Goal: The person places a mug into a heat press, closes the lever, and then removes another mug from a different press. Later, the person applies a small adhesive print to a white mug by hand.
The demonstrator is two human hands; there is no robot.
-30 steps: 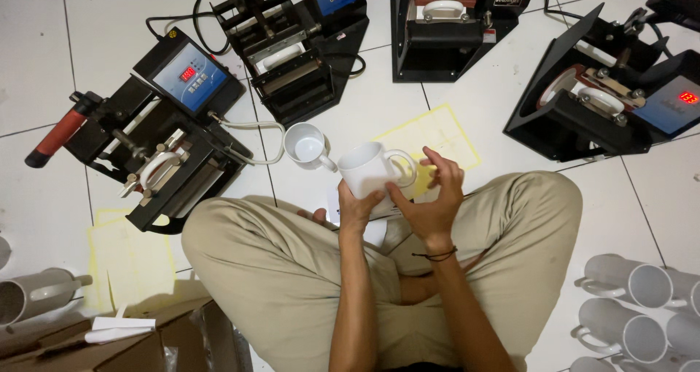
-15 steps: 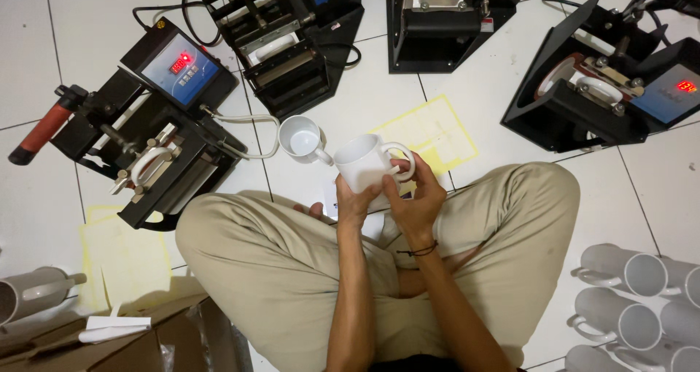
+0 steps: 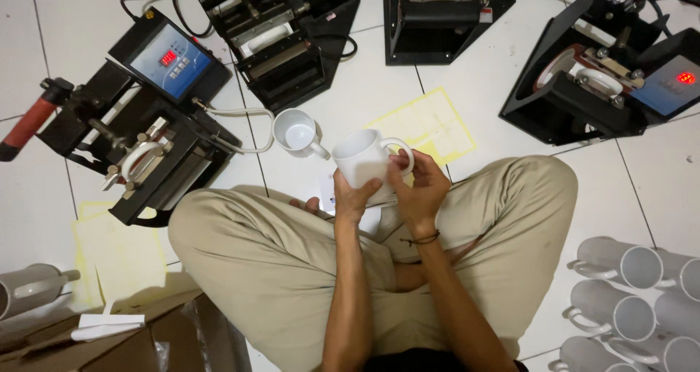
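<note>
I sit cross-legged on the tiled floor in beige trousers. A white mug [image 3: 362, 163] is held above my lap with its handle pointing right. My left hand [image 3: 352, 198] grips the mug's lower side. My right hand [image 3: 418, 188] wraps around its right side, fingers by the handle. A sheet of paper shows below the mug against my hands. A second white mug [image 3: 295, 133] stands on the floor just left of the held one.
Several black mug heat presses ring me: one at left [image 3: 138, 128], two at the top [image 3: 281, 33] [image 3: 448, 14], one at right [image 3: 609, 73]. A yellow sheet [image 3: 426, 124] lies ahead. White mugs [image 3: 627, 292] lie at lower right. A cardboard box [image 3: 109, 335] sits lower left.
My right hand has moved from above the mug's handle onto its right side, the yellow piece it held is out of sight, and the mug sits a little lower and closer.
</note>
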